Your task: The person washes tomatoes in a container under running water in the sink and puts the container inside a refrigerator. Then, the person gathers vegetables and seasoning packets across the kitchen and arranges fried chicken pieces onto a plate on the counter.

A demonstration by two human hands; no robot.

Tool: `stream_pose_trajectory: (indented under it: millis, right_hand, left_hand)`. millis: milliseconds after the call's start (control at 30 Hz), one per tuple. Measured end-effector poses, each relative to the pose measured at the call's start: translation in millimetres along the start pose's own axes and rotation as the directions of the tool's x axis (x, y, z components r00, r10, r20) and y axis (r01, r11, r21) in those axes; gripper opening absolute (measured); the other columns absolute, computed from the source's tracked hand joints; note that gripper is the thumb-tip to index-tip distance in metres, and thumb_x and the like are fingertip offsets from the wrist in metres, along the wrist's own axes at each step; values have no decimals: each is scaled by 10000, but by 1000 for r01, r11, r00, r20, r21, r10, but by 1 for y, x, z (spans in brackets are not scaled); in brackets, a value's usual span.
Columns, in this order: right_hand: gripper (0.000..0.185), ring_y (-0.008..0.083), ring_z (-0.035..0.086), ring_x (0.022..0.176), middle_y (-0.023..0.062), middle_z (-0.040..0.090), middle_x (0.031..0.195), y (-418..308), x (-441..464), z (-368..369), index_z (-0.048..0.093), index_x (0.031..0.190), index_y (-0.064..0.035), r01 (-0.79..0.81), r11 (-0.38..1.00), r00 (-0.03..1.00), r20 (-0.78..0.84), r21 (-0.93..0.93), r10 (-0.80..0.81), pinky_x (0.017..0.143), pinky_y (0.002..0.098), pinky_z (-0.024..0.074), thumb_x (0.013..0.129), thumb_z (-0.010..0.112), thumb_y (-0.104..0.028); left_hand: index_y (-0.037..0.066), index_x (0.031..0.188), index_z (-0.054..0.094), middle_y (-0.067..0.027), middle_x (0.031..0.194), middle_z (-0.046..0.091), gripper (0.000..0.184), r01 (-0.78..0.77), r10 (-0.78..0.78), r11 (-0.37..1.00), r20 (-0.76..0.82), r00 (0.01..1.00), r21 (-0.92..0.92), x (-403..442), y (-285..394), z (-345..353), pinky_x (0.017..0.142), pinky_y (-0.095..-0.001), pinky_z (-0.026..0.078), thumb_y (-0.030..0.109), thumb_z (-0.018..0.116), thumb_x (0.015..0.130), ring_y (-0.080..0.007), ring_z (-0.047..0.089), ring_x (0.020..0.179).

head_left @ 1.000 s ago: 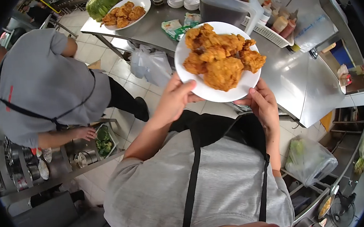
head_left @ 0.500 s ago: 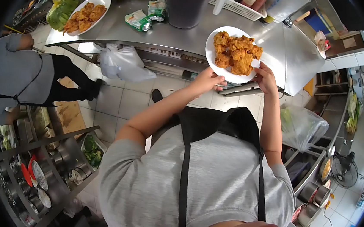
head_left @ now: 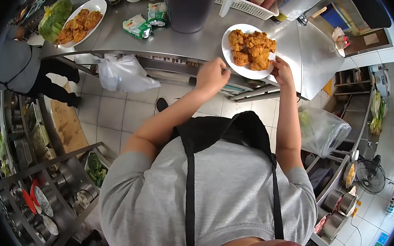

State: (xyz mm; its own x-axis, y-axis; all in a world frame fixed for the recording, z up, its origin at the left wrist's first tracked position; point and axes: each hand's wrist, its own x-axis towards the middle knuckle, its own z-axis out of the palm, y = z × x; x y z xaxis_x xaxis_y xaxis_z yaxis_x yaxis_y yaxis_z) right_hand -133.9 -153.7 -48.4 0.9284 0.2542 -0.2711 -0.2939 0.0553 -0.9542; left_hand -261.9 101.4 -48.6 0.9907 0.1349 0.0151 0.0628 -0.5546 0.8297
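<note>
A white plate (head_left: 233, 66) piled with several pieces of golden fried chicken (head_left: 252, 48) is at the front edge of the steel counter. My right hand (head_left: 282, 72) grips its near right rim between thumb and fingers. Just left of the plate is my left hand (head_left: 212, 77), apart from the rim, its fingers curled in and no object showing in them. A second white plate (head_left: 99, 7) with fried chicken (head_left: 80, 25) stands at the counter's left end, beside a leafy cabbage (head_left: 55, 22).
On the steel counter (head_left: 120, 47) stand a large pitcher of dark liquid (head_left: 189, 6), green-and-white packets (head_left: 137, 26) and a white basket (head_left: 248, 7) of sauce bottles. A white plastic bag (head_left: 124, 73) hangs below. Another person (head_left: 14, 68) is at the left.
My left hand has let go of the plate and drawn back leftward, its fingers curling. The plate has tipped or shifted slightly away, still in my right hand. The other person has moved left.
</note>
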Motion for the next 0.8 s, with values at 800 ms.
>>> stream_pose_trajectory:
  millis: [800]
  right_hand:
    - [279,248,605,792,163,557,942,22,8,16,427,1095,102,10,992,983,-184,128,14,635,363,544,844,372,-8]
  left_hand:
    - [106,728,661,-59,1067,425,278,-166,273,937,-346,898,308,59,6,29,865,-389,255,334,712,577,-264,312,1029]
